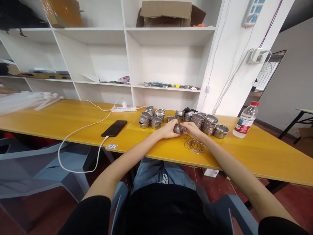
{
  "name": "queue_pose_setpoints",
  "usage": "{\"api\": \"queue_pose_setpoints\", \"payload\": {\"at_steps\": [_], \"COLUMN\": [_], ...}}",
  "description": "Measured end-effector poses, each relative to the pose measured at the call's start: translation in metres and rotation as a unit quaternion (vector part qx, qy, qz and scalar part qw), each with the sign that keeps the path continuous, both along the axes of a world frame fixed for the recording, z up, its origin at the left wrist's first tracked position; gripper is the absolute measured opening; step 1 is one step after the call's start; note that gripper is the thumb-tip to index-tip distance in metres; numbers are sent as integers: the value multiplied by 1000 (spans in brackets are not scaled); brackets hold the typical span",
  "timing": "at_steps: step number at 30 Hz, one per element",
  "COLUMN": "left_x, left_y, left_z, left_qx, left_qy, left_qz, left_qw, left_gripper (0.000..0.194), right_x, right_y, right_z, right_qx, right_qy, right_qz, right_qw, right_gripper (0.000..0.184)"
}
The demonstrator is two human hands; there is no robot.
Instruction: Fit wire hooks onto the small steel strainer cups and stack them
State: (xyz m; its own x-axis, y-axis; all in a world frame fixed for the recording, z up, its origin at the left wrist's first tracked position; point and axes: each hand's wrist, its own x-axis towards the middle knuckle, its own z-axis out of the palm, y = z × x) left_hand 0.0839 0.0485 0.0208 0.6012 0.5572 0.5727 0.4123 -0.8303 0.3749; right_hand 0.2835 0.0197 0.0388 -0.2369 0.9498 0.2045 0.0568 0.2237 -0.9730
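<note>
My left hand (168, 130) is closed round a small perforated metal cup (177, 129), which it holds tilted over the table. On the cup's right side, my right hand (194, 128) has its fingers pinched together close to the rim. Whatever lies between those fingertips is too small to make out. Just below my right hand, a loose heap of thin metal wire rings (194, 146) rests on the tabletop. Behind both hands stand similar perforated cups, many of them stacked: one group (156, 121) to the left, another (209, 123) to the right.
The yellow table (264, 151) carries a water bottle (245, 120) at right. To the left lie a black phone (114, 128) with a white charging cable (73, 131) and a power strip (123, 109). White shelves (168, 58) rise behind.
</note>
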Motion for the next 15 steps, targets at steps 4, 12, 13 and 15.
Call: {"api": "queue_pose_setpoints", "payload": {"at_steps": [4, 12, 13, 15], "left_x": [-2, -5, -5, -6], "left_y": [3, 7, 8, 8], "left_z": [1, -1, -1, -1], "left_qx": [-28, -27, -27, -22], "left_qy": [-11, -23, -25, -26], "left_qz": [17, 32, 31, 33], "left_qw": [999, 999, 999, 999], "left_gripper": [57, 58, 58, 57], "right_x": [6, 12, 13, 14], "right_y": [2, 2, 2, 4], "right_z": [5, 10, 10, 9], "right_qx": [37, 127, 138, 164], "right_qy": [-22, -124, -136, -161], "right_qz": [-10, -88, -96, -116], "right_qw": [999, 980, 976, 966], "right_gripper": [47, 40, 38, 34]}}
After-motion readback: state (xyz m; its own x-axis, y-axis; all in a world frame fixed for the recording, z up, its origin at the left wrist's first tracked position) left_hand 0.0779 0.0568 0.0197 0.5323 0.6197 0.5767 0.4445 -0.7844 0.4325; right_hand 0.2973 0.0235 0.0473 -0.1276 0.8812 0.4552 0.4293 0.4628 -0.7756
